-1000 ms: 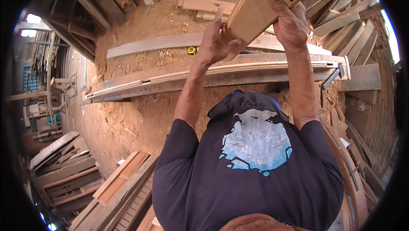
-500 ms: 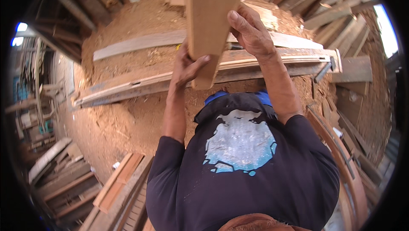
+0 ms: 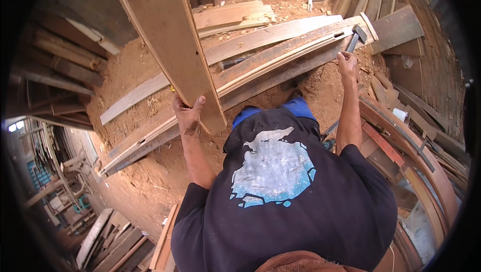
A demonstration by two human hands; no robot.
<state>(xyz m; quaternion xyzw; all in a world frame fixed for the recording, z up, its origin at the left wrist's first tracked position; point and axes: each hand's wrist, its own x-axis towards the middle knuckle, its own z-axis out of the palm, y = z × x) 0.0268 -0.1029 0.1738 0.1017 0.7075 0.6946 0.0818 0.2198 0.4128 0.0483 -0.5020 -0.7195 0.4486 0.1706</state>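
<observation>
A long, wide wooden board (image 3: 168, 31) stands tilted in front of me, its lower end near the workbench's near edge. My left hand (image 3: 189, 115) is closed on the board's left edge near that end, thumb across the face. Out to the right, my right hand (image 3: 347, 66) is closed round the handle of a hammer (image 3: 357, 33). The hammer's dark head points up by the right end of the long, narrow wooden workbench (image 3: 280, 54). Partly behind the board, a dark-handled tool (image 3: 233, 63) lies on the bench.
A pale plank (image 3: 280, 32) lies beyond the bench on sawdust-covered ground. Short boards (image 3: 235, 14) are stacked behind it. Planks lean along the far side. Curved wooden pieces (image 3: 416, 141) stand close on my right, and timber offcuts (image 3: 107, 242) are piled at lower left.
My right hand has left the board and moved right to take hold of the hammer. The board, kept in my left hand, now leans to the left. The view has turned.
</observation>
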